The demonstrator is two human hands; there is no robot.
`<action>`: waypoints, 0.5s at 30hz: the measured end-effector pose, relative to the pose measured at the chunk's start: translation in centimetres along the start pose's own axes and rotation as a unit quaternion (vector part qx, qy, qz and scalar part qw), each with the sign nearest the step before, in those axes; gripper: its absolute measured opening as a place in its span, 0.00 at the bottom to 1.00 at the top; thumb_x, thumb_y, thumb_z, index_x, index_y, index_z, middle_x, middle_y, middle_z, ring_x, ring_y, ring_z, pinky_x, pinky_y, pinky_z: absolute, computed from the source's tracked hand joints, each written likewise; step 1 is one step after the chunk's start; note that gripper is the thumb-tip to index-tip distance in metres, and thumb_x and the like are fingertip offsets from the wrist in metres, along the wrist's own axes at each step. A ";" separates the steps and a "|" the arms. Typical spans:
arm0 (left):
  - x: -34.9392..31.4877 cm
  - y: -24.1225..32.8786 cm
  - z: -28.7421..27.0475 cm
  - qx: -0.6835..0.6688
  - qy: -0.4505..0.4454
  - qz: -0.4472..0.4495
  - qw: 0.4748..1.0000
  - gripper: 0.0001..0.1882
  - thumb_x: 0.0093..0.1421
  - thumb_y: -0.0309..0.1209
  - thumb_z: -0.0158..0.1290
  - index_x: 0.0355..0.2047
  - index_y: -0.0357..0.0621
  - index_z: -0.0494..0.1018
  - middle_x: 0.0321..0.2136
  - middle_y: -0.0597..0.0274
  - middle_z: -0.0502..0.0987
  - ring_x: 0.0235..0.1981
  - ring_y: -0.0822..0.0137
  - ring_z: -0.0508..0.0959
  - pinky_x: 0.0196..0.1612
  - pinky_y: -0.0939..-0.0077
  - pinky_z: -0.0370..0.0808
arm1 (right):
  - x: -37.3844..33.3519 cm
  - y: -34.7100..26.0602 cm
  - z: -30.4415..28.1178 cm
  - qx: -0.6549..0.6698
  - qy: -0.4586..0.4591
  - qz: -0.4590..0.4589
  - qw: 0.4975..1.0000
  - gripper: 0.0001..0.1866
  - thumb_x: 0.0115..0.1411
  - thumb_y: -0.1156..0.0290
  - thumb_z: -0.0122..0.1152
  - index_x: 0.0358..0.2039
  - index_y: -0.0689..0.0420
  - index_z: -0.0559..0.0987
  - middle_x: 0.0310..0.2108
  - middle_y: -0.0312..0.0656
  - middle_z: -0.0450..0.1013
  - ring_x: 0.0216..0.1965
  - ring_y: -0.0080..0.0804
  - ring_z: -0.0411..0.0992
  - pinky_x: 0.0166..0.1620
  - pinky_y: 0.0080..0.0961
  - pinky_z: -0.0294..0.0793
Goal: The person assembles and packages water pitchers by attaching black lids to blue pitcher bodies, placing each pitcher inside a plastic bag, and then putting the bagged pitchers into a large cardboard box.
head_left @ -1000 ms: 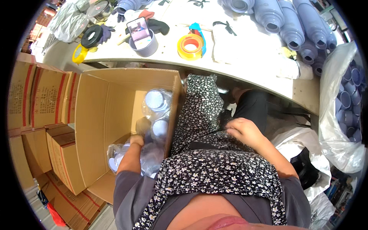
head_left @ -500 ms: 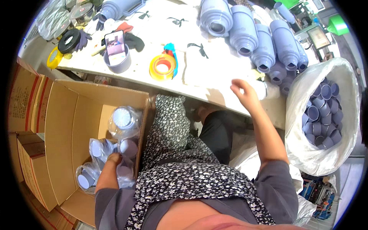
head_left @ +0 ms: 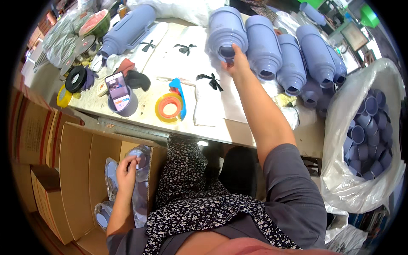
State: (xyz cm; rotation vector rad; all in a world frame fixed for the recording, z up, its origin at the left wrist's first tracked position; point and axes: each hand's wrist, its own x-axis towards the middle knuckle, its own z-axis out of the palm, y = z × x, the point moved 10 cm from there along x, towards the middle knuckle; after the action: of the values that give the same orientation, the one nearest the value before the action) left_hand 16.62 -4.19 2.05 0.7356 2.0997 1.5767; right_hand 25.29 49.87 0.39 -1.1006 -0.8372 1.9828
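My right hand (head_left: 236, 63) reaches over the table and grips a blue-grey vacuum flask body (head_left: 227, 32) at its open neck, its fingers around the rim. This flask lies on its side with the mouth toward me. My left hand (head_left: 126, 169) is over the carton (head_left: 78, 170), fingers loosely bent, with nothing visible in it. Below and beside it are flasks in clear plastic bags: one (head_left: 144, 155) by the fingertips, another (head_left: 111, 174) to the left, and a third (head_left: 103, 216) nearer me. The hand and forearm partly hide the carton's contents.
More flask bodies (head_left: 264, 46) lie along the table (head_left: 306, 127) to the right. White bags (head_left: 212, 102) with black ties, yellow tape (head_left: 170, 107) and a phone (head_left: 117, 91) in a cup are on it. A lined sack (head_left: 340, 187) of blue-grey cups stands right; stacked cartons (head_left: 36, 131) stand left.
My right hand has moved forward and left from the table's edge to the flask's neck. My left hand has lifted off the bagged flasks and moved forward. The view has shifted.
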 end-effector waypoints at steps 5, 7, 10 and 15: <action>5.0 6.0 9.6 -0.214 -0.119 0.011 0.970 0.15 0.60 0.26 0.48 0.47 0.36 0.65 0.40 0.57 0.73 0.40 0.71 0.71 0.46 0.76 0.67 | -16.7 2.5 -3.2 0.232 -0.200 0.091 0.947 0.25 0.62 0.53 0.44 0.52 0.57 0.58 0.48 0.50 0.65 0.43 0.48 0.68 0.42 0.43 0.71; 6.1 8.6 15.7 -0.321 -0.202 -0.077 0.922 0.25 0.60 0.36 0.50 0.54 0.39 0.58 0.48 0.57 0.68 0.47 0.68 0.69 0.51 0.71 0.65 | -25.4 4.7 -6.5 0.357 -0.223 0.219 0.880 0.30 0.63 0.47 0.31 0.56 0.56 0.58 0.51 0.53 0.63 0.48 0.53 0.65 0.44 0.44 0.71; 4.4 6.7 21.6 -0.501 -0.289 -0.195 0.792 0.32 0.61 0.45 0.46 0.59 0.41 0.53 0.55 0.58 0.61 0.54 0.63 0.64 0.56 0.65 0.61 | -35.6 8.1 -10.8 0.400 -0.313 0.283 0.813 0.35 0.56 0.41 0.43 0.57 0.52 0.60 0.54 0.52 0.61 0.48 0.52 0.65 0.44 0.46 0.70; 1.8 7.6 25.1 -0.434 -0.316 -0.233 0.811 0.28 0.61 0.43 0.47 0.58 0.46 0.55 0.53 0.59 0.64 0.54 0.60 0.64 0.55 0.62 0.63 | -39.9 6.3 -19.4 0.069 -0.253 0.202 0.943 0.30 0.58 0.50 0.50 0.55 0.56 0.65 0.52 0.46 0.65 0.50 0.36 0.65 0.50 0.39 0.66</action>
State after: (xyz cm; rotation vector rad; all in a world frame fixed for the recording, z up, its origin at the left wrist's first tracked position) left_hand 31.75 17.24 2.41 0.2904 0.8219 1.4863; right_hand 56.16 17.57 4.01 -0.7238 -0.7464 2.6948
